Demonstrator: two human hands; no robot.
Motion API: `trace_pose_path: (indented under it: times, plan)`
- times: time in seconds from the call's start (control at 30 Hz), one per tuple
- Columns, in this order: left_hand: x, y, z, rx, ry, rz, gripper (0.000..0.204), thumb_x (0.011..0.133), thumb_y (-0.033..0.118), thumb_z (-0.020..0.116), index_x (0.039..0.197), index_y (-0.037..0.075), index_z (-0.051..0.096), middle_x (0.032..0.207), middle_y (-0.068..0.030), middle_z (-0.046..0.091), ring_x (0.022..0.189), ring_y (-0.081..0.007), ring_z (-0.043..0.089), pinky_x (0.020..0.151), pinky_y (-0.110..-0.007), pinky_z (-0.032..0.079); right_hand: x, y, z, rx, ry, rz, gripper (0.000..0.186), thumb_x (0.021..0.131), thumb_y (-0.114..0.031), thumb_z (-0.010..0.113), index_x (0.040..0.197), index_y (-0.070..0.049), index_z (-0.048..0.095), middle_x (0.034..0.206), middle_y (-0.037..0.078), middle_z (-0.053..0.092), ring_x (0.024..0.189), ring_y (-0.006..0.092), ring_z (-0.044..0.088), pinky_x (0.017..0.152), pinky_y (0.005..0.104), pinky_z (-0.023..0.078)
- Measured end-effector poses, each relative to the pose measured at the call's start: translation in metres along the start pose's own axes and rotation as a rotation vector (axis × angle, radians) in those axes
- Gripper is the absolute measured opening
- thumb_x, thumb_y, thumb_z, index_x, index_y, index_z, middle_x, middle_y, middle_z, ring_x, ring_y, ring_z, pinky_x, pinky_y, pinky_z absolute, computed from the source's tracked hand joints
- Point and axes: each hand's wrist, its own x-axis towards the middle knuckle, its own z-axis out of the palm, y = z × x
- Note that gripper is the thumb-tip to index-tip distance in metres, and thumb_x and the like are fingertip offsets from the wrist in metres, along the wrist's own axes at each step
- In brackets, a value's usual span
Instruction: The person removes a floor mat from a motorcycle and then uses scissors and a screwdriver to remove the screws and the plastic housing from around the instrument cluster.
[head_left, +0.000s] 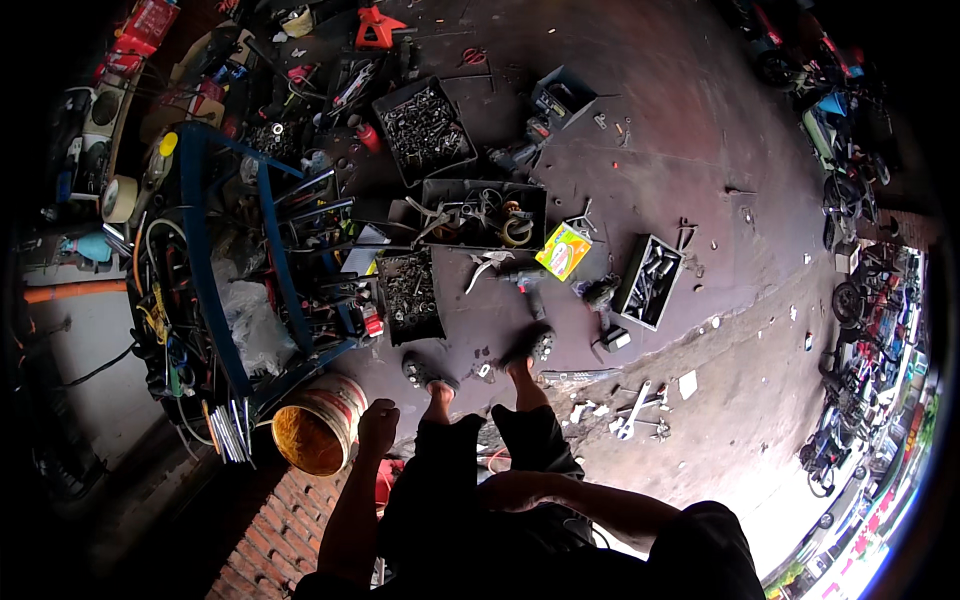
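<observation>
My left hand [378, 425] hangs beside a white bucket [348, 425] with orange-brown contents, its fingers curled; whether they hold anything is hidden. My right hand [505, 490] lies low over my dark clothing, its fingers hidden. Past my sandalled feet, a tray of small metal parts [408, 300], a bin of tools and tape [483, 212], a cordless drill [527, 295] and a bright yellow-green box [563, 250] lie on the floor.
A blue metal frame [205, 270] full of rods, hoses and plastic stands at left. More bins [420, 125] sit at the back, a long parts box [648, 280] and loose wrenches [635, 410] at right. Motorcycles [850, 300] line the right side.
</observation>
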Motion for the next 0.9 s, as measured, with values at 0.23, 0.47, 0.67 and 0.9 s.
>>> trace_pose_path:
  times: [0.23, 0.47, 0.67, 0.9]
  plan:
    - [0.058, 0.051, 0.082, 0.051, -0.01, -0.007, 0.025, 0.082, 0.023, 0.062, 0.099, 0.005, 0.066, 0.092, -0.0154, 0.07, 0.087, -0.0316, 0.067, 0.079, -0.038, 0.052, -0.089, 0.074, -0.043, 0.27, 0.18, 0.421, 0.034, 0.09, -0.038, 0.056, 0.107, -0.009, 0.061, 0.097, 0.013, 0.066, 0.092, 0.0326, 0.063, 0.079, 0.0425, 0.049]
    - [0.231, -0.003, 0.182, -0.15, -0.074, 0.097, 0.018, 0.084, 0.018, 0.062, 0.096, 0.004, 0.064, 0.083, -0.0114, 0.067, 0.078, -0.0224, 0.065, 0.072, -0.033, 0.05, -0.126, 0.3, -0.117, 0.345, 1.116, 1.114, 0.031, 0.085, -0.033, 0.054, 0.103, -0.01, 0.065, 0.101, 0.021, 0.067, 0.1, 0.0399, 0.062, 0.085, 0.048, 0.049]
    - [0.407, 0.036, 0.24, 0.11, -0.032, 0.305, 0.009, 0.084, 0.011, 0.06, 0.088, 0.003, 0.06, 0.082, -0.0125, 0.066, 0.075, -0.0251, 0.064, 0.068, -0.033, 0.049, -0.109, 0.496, -0.19, 0.355, 1.589, 1.06, 0.039, 0.083, -0.035, 0.062, 0.11, -0.006, 0.061, 0.099, 0.02, 0.067, 0.098, 0.0402, 0.062, 0.084, 0.0473, 0.048]
    - [0.522, 0.104, 0.298, -0.166, 0.002, 0.443, 0.011, 0.089, 0.004, 0.059, 0.098, 0.001, 0.064, 0.086, -0.0027, 0.064, 0.077, -0.0112, 0.059, 0.074, -0.025, 0.047, -0.08, 0.588, -0.293, 0.125, 1.814, 0.982, 0.055, 0.094, -0.047, 0.049, 0.122, 0.0, 0.053, 0.117, 0.027, 0.057, 0.109, 0.0452, 0.053, 0.092, 0.0481, 0.042]
